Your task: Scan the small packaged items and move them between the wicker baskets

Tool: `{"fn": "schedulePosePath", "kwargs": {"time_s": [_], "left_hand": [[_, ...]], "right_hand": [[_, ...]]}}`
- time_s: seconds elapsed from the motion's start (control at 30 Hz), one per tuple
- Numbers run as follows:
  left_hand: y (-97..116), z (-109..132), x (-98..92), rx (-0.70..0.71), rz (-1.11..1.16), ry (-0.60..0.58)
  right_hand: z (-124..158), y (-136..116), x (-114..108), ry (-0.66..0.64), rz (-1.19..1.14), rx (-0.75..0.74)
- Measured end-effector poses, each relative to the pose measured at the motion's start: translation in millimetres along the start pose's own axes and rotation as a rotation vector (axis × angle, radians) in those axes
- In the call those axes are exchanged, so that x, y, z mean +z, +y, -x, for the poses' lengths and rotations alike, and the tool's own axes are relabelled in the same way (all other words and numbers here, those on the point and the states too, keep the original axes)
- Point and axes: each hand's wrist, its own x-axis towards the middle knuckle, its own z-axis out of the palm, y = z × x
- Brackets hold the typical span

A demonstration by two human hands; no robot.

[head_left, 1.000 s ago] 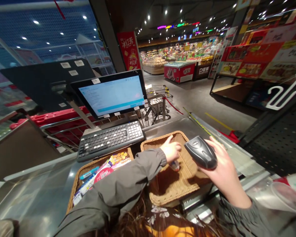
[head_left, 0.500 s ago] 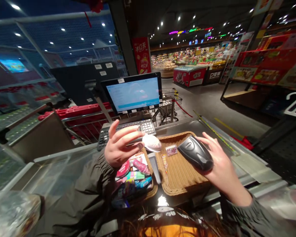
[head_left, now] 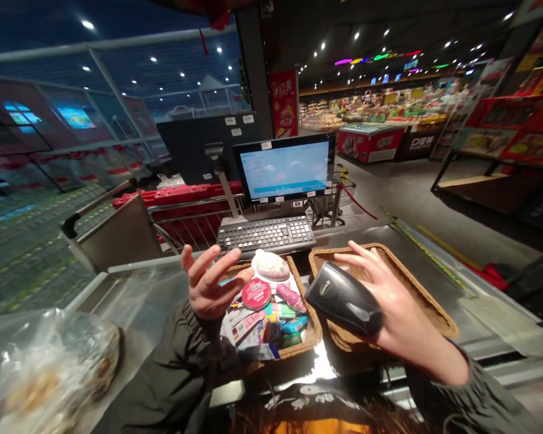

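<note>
My left hand (head_left: 207, 283) hovers open, fingers spread, over the near-left edge of a wicker basket (head_left: 314, 328) filled with several small snack packets. A white oval packet (head_left: 270, 266) lies on top of that pile at the far end, just beyond my fingertips, beside a round red tin (head_left: 256, 293). My right hand (head_left: 391, 307) is closed round a black barcode scanner (head_left: 344, 298), its head pointing left toward the packets. The scanner hangs over a second wicker basket (head_left: 434, 313) on the right; what lies inside that one is hidden by my hand.
A black keyboard (head_left: 266, 232) and a lit monitor (head_left: 286, 167) stand behind the baskets on the steel checkout counter (head_left: 438, 265). A filled clear plastic bag (head_left: 45, 361) lies at the lower left. Shopping carts (head_left: 330, 202) and red railings stand beyond the counter.
My left hand went from the right basket to the left one, held the white packet half a second ago, and is now open with the packet lying on the pile. The view turned left.
</note>
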Motion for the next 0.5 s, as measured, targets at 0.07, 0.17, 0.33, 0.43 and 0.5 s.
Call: {"fn": "schedulePosePath", "kwargs": {"time_s": [0.07, 0.17, 0.33, 0.43, 0.5], "left_hand": [[-3.1, 6.0, -7.3, -0.018, -0.008, -0.008], [-7.6, 10.7, -16.5, -0.032, 0.004, -0.003], [-15.2, 15.8, -29.7, -0.033, 0.042, -0.019], [-19.0, 22.3, -35.2, -0.048, 0.035, -0.043], [-20.5, 27.2, -37.2, -0.056, 0.023, -0.071]], "right_hand": [[-2.4, -8.2, 5.4, -0.021, -0.012, -0.011], [-5.0, -18.6, 11.6, -0.039, -0.023, -0.018], [-8.7, -33.6, 17.5, -0.05, -0.032, -0.03], [-10.1, -41.8, 20.7, -0.066, -0.029, -0.016], [-10.1, -46.0, 23.6, -0.074, -0.025, 0.001]]}}
